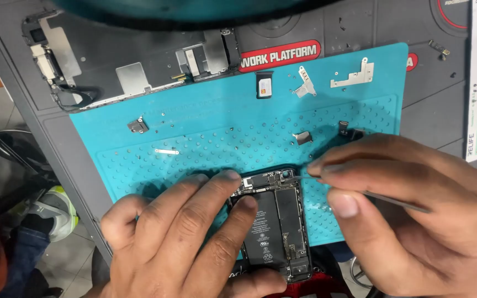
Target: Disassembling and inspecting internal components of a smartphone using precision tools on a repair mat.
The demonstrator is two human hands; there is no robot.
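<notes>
Your left hand [186, 243] lies flat with its fingers spread, pressing on the left edge of the opened phone [274, 223], which sits at the near edge of the teal mat [222, 132] on the table. Your right hand [409, 212] pinches thin tweezers [393, 201], their tip at the phone's far right corner. Small metal brackets [351, 74] and a SIM tray [264, 84] lie on the mat farther away.

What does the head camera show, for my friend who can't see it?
Two hands work on an opened phone on a teal mat. The left hand steadies it; the right hand holds thin tweezers at its top. Small metal parts lie scattered.
</notes>
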